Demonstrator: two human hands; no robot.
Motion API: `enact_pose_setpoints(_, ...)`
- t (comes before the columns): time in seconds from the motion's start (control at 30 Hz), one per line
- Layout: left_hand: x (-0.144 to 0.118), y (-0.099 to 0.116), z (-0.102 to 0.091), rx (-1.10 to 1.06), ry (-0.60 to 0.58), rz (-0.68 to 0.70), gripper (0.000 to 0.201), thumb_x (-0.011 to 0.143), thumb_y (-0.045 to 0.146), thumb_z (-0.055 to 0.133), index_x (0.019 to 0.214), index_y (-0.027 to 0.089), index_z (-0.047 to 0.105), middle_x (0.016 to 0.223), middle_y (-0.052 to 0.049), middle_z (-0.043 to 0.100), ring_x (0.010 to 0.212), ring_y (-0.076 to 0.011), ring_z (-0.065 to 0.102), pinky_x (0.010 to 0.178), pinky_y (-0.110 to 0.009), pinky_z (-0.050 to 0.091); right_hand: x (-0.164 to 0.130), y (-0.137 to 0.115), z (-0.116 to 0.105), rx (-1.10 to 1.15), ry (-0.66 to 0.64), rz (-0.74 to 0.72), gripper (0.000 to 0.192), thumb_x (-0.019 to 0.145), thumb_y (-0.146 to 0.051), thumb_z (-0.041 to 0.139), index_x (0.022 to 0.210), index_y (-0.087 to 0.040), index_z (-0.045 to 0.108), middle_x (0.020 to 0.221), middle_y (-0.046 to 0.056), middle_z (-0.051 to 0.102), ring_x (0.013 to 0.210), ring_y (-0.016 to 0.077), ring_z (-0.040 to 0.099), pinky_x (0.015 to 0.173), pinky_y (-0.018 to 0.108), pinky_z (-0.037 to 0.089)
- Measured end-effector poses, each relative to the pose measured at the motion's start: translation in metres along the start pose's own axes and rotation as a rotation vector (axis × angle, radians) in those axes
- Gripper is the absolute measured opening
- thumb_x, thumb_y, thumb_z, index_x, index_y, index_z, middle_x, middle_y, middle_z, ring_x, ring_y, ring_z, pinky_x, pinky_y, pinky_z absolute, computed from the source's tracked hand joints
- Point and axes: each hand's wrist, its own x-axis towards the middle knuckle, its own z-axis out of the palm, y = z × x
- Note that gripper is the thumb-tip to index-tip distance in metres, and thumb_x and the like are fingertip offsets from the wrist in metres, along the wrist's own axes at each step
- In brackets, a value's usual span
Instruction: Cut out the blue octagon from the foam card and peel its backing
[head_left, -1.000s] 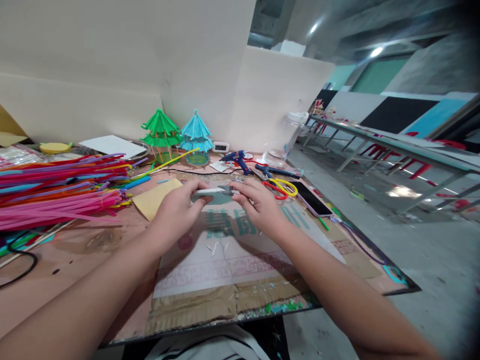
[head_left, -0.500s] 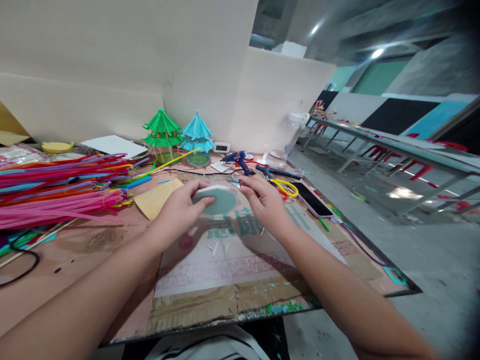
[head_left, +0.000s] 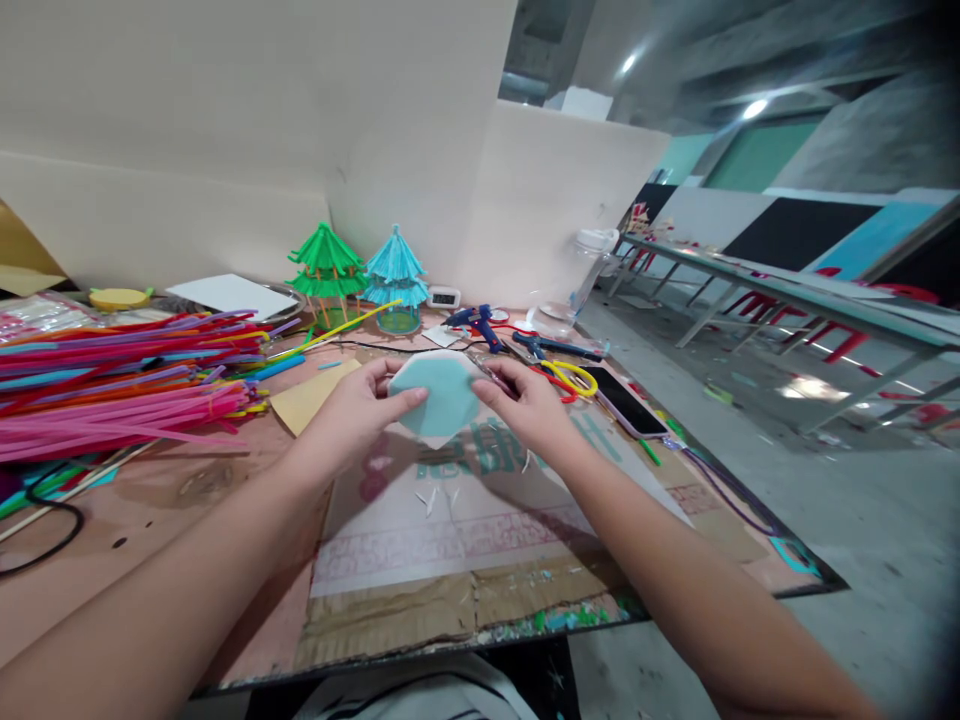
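Note:
A pale blue, many-sided flat piece with a white edge is raised over the printed sheet, its blue face turned toward me. My left hand grips its left edge, thumb on the face and fingers behind. On the opposite side, my right hand pinches the right edge with its thumb; something small and shiny behind these fingers is unclear. Below lies the white printed sheet, with green characters and a pink pattern. Several thin white scraps rest on it.
Pipe cleaners are heaped at left. A green tiered model and a blue one stand at the back. A glue gun, yellow-handled scissors, a phone and a clear jug are at right.
The flat piece has tilted up, so its blue face now shows fully. My right hand has come in from beside it to hold its right edge.

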Motion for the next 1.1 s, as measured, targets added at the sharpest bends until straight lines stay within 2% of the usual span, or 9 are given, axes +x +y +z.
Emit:
enact_pose_setpoints(0.13,-0.001,0.002,0.000,0.013,-0.013,0.012,0.046,0.074,0.047,0.074,0.109,0.021,0.061,0.081,-0.002,0.069,0.045,-0.0100,0.054,0.036,-0.020,0.041,0.001,0.000,0.000,0.067,-0.063,0.053,0.024,0.083,-0.041,0.058,0.076,-0.018,0.058,0.063,-0.004,0.043,0.058,0.0105,0.039,0.055,0.025,0.030)
enact_pose_setpoints(0.3,-0.003,0.003,-0.001,0.059,-0.025,0.036,0.044,0.079,0.051,0.068,0.112,0.021,0.064,0.092,-0.004,0.071,0.038,-0.0077,0.048,0.032,-0.021,0.038,0.001,0.004,0.001,0.055,-0.111,0.068,0.026,0.084,-0.043,0.059,0.077,-0.018,0.058,0.063,-0.005,0.044,0.058,0.0105,0.039,0.055,0.024,0.030)
enact_pose_setpoints(0.4,-0.003,0.002,-0.001,0.119,0.005,0.065,0.043,0.079,0.050,0.067,0.109,0.019,0.066,0.090,-0.005,0.071,0.041,-0.0084,0.049,0.034,-0.021,0.037,-0.001,0.004,0.001,-0.038,-0.074,0.001,0.026,0.086,-0.043,0.057,0.087,-0.017,0.063,0.070,-0.001,0.056,0.064,0.0133,0.049,0.059,0.026,0.037)
enact_pose_setpoints(0.47,-0.002,0.000,0.000,0.175,0.036,0.102,0.040,0.079,0.048,0.067,0.105,0.018,0.067,0.087,-0.004,0.070,0.045,-0.0095,0.051,0.037,-0.020,0.038,-0.002,0.004,0.000,-0.086,-0.017,-0.099,0.028,0.090,-0.041,0.053,0.100,-0.018,0.065,0.087,0.004,0.065,0.077,0.0174,0.057,0.067,0.029,0.044)
enact_pose_setpoints(0.53,-0.001,-0.001,0.000,0.210,0.046,0.132,0.038,0.080,0.047,0.066,0.104,0.017,0.067,0.083,-0.003,0.069,0.049,-0.0109,0.053,0.039,-0.020,0.038,-0.003,0.005,-0.002,-0.150,0.017,-0.234,0.029,0.094,-0.037,0.049,0.112,-0.019,0.065,0.102,0.008,0.067,0.092,0.0206,0.060,0.078,0.033,0.047)
enact_pose_setpoints(0.6,-0.001,-0.001,0.001,0.236,0.045,0.162,0.036,0.081,0.045,0.066,0.103,0.017,0.068,0.083,-0.003,0.069,0.054,-0.0125,0.056,0.042,-0.021,0.038,-0.003,0.006,-0.003,-0.241,0.028,-0.355,0.030,0.096,-0.034,0.048,0.117,-0.020,0.064,0.104,0.009,0.067,0.097,0.0217,0.060,0.083,0.035,0.046)
enact_pose_setpoints(0.67,-0.002,-0.001,0.002,0.262,0.044,0.189,0.033,0.082,0.043,0.065,0.104,0.018,0.069,0.086,-0.003,0.071,0.060,-0.0143,0.059,0.046,-0.022,0.041,-0.003,0.007,-0.005,-0.329,0.037,-0.423,0.031,0.096,-0.035,0.049,0.117,-0.019,0.066,0.097,0.009,0.066,0.094,0.0221,0.060,0.082,0.035,0.046)
enact_pose_setpoints(0.87,-0.006,0.005,0.006,0.298,0.061,0.235,0.026,0.080,0.036,0.065,0.100,0.019,0.072,0.086,-0.004,0.073,0.076,-0.0212,0.066,0.058,-0.026,0.048,-0.005,0.005,-0.005,-0.398,0.022,-0.430,0.032,0.097,-0.037,0.049,0.115,-0.019,0.067,0.086,0.007,0.062,0.087,0.0213,0.059,0.076,0.033,0.045)
enact_pose_setpoints(1.1,-0.011,0.013,0.010,0.213,0.088,0.206,0.022,0.075,0.035,0.069,0.092,0.022,0.073,0.071,-0.003,0.071,0.077,-0.0255,0.068,0.060,-0.031,0.052,-0.003,0.007,-0.004,-0.361,0.016,-0.418,0.031,0.096,-0.039,0.049,0.114,-0.021,0.069,0.087,0.007,0.064,0.085,0.0209,0.059,0.074,0.033,0.045)
